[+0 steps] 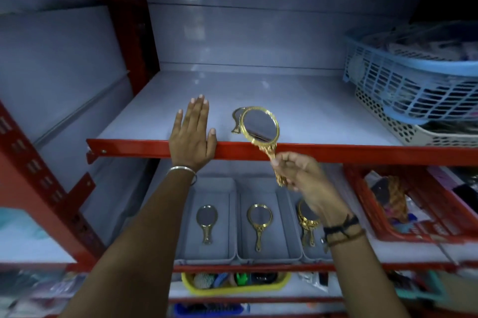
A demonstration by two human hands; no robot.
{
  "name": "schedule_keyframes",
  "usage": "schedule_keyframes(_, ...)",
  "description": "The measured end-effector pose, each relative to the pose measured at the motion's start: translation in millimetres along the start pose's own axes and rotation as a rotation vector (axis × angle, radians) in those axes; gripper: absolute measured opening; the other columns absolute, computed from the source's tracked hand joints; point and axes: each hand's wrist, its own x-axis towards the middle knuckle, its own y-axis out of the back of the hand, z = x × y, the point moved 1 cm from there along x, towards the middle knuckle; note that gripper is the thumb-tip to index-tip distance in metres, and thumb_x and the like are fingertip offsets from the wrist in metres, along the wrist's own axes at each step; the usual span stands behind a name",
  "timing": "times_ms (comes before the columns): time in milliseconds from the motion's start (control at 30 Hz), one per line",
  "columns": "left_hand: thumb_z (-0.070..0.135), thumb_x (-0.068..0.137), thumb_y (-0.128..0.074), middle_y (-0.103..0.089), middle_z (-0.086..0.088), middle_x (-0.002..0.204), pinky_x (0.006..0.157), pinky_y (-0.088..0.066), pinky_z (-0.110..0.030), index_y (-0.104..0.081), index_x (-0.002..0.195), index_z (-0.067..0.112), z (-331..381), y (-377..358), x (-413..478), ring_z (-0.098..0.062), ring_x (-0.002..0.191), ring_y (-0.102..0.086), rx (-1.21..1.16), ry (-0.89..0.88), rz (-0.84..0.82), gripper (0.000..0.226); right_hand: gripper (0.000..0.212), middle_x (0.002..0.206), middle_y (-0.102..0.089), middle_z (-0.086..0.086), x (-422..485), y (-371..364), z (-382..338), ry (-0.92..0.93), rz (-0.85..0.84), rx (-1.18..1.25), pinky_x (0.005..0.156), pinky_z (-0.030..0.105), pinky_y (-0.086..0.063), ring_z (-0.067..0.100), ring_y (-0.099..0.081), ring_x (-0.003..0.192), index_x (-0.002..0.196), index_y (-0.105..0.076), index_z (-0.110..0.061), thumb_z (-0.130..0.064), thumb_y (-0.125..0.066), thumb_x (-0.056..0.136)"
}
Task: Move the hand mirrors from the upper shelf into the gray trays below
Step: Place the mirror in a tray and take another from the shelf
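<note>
Behind the held mirror (pixel 260 124), another mirror (pixel 237 121) hides partly.

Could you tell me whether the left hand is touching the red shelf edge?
Touching: the head view shows the left hand lying flat over the red shelf edge, thumb on it.

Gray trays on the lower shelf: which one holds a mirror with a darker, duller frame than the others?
The leftmost gray tray. Its mirror has a dull bronze frame, while the middle tray's mirror and the right tray's mirror are bright gold.
</note>
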Motion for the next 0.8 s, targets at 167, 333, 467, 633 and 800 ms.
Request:
schedule_keyframes(167,0.032,0.087,-0.034,-0.039,-0.011,0.151,0.115,-0.022,-0.04,-0.037,0.144,0.004,1,0,0,-0.025,0.141,-0.035,0.007,0.003,0.015,0.063,0.015,0.042,-0.055,-0.014,-36,2,68,-0.178,0.005,-0.007,0.038,0.01,-0.03,0.002,-0.038,0.041,0.074,-0.063,-0.019,-0.011,-0.062,0.088)
schedule_keyframes(333,0.032,0.087,-0.035,-0.039,-0.012,0.151,0.116,-0.024,-0.042,-0.037,0.143,0.003,1,-2,-2,-0.026,0.141,-0.034,0.008,0.01,0.035,0.063,0.01,0.049,-0.058,-0.011,-25,1,139,-0.359,0.099,-0.025,0.044,0.016,-0.035,0.007,-0.046,0.049,0.075,-0.067,-0.014,-0.014,-0.066,0.085)
schedule_keyframes(467,0.032,0.088,-0.035,-0.039,-0.012,0.151,0.116,-0.023,-0.041,-0.037,0.143,0.003,0,-4,-1,-0.026,0.141,-0.035,0.012,0.002,0.054,0.063,0.02,0.033,-0.05,-0.011,10,-7,183,-0.476,0.179,-0.086,0.03,0.007,-0.03,-0.004,-0.039,0.024,0.066,-0.06,-0.009,-0.01,-0.066,0.085)
schedule_keyframes(633,0.032,0.088,-0.035,-0.039,-0.011,0.151,0.116,-0.023,-0.041,-0.037,0.144,0.004,-1,-8,-1,-0.026,0.141,-0.034,0.022,-0.005,0.084,0.062,0.038,0.045,-0.042,0.002,52,-13,237,-0.562,0.253,-0.178,0.03,0.01,-0.03,0.008,-0.037,0.036,0.053,-0.044,-0.012,-0.009,-0.066,0.084)
schedule_keyframes(800,0.032,0.088,-0.035,-0.04,-0.012,0.15,0.116,-0.023,-0.041,-0.038,0.143,0.003,-2,-10,0,-0.026,0.141,-0.036,0.028,-0.009,0.114,0.062,0.034,0.05,-0.046,0.005,77,-18,276,-0.624,0.263,-0.246,0.046,0.024,-0.032,0.015,-0.04,0.044,0.054,-0.046,-0.014,-0.01,-0.064,0.082)
